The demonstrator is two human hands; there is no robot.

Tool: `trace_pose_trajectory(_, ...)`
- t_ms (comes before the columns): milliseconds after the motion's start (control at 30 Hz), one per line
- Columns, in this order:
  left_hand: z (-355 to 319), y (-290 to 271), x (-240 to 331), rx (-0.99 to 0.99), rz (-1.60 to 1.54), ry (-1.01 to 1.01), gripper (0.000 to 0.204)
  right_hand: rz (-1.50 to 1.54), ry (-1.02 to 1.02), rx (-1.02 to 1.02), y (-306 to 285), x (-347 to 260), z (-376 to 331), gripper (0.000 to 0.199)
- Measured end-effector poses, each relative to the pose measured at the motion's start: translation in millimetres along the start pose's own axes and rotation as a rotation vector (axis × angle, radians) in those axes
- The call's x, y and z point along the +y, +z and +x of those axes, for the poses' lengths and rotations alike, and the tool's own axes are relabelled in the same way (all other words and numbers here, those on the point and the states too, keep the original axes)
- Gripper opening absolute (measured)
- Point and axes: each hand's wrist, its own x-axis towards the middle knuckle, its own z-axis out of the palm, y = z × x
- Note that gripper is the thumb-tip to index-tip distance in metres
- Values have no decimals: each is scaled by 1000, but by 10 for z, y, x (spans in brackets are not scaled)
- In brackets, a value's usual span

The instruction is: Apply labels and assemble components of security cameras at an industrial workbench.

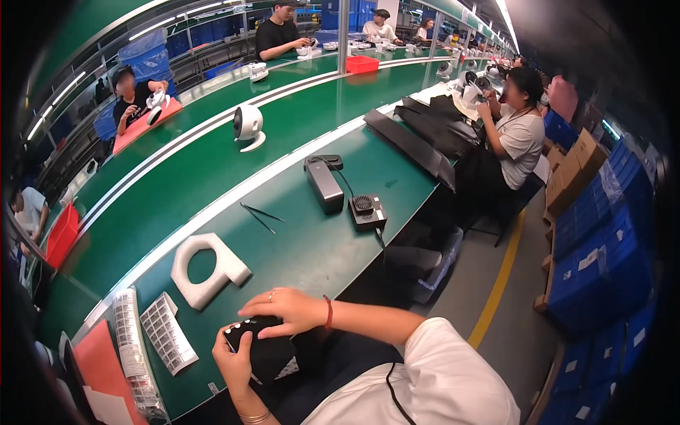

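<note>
At six o'clock, at the near edge of the green bench [297, 234], the left hand [237, 358] grips a small black panel [265, 347] from below, thumb over its face. The right hand [287, 310] lies flat across the panel's top edge, fingers spread, holding it down. At nine o'clock of the hands lie white label sheets [167, 333] and a label strip [131, 340]. A white foam block [207, 268] with a round hole sits at eleven o'clock. Blue boxes [602, 262] with white labels stack at three o'clock.
</note>
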Motion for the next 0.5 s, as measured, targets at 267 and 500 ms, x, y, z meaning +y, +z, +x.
trace_pose_trajectory(267, -11, 56, 67, 5, 7, 40, 21, 38, 118, 39, 77, -20, -44, 37)
trace_pose_trajectory(500, -30, 42, 68, 14, -11, 44, 24, 16, 209, 86, 138, 4, -50, 39)
